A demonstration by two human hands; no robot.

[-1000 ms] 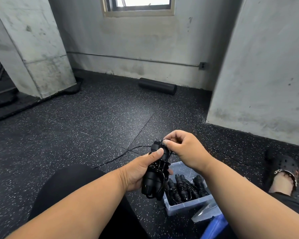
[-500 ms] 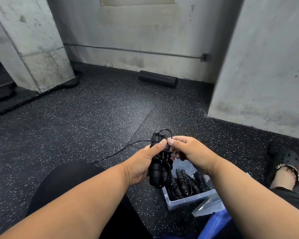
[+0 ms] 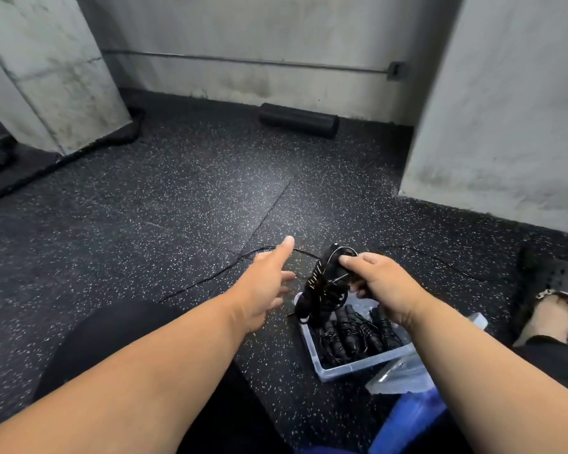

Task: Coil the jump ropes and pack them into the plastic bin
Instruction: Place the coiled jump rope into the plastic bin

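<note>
So my right hand (image 3: pixel 379 285) has the coiled jump rope (image 3: pixel 322 290) pinched up near the top of the bundle, fingers curled round the handles and the cord wrapped on them; the bundle hangs tilted down to the left of that hand, its lower end just over the near-left corner of the plastic bin (image 3: pixel 351 367); can't tell if it's actually touching the rim or just above it. My left hand (image 3: pixel 264 283) is off the rope, fingers loose and spread, thumb sticking up, holding nothing; it sits just to the left of the bundle with a small gap between. The bin is right under my right wrist, clear plastic, and it's got several wrapped ropes (image 3: pixel 354 332) lying side by side in it, all black; looks pretty full on the far side, though my forearm hides part of it. A loose cord (image 3: pixel 217 276) runs across the floor (image 3: pixel 145 224) beyond my left hand, going from past the thumb out to the left; another thin line of cord trails off to the right past my right hand. Clear lid (image 3: pixel 404 376) is leaning just this side of the bin, below my right forearm; something blue (image 3: pixel 404 424) below that, can't tell what. Black foam roller (image 3: pixel 298 120) way out ahead by the wall; my foot in a black clog (image 3: pixel 553 290) is well off to the right of my right hand.
</note>
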